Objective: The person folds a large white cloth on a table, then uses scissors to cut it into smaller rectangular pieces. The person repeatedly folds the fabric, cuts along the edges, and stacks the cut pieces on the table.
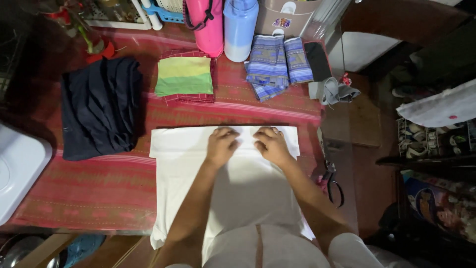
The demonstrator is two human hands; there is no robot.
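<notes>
Both forearms reach up from six o'clock over a white garment (233,188) spread flat on the bench (99,183), which wears a red woven cloth. That garment lies at the centre, its near hem hanging off the bench edge toward the person, its far edge folded into a straight band at twelve o'clock of the hands. The left hand (221,145) and the right hand (271,145) sit side by side on that band, knuckles up, fingers curled onto the fabric, pressing or pinching it; whether cloth is truly gripped under the fingers I cannot tell.

By the look of it, the step in hand is smoothing or creasing the top fold of the garment. A further fold would call for even pressure along the crease and both side edges kept square.

At ten o'clock lies a dark crumpled garment (99,106). At eleven sits a folded green-striped cloth (184,75), at one o'clock a folded blue-striped cloth (277,64). Scissors (331,182) rest at three o'clock, just off the white garment.
</notes>
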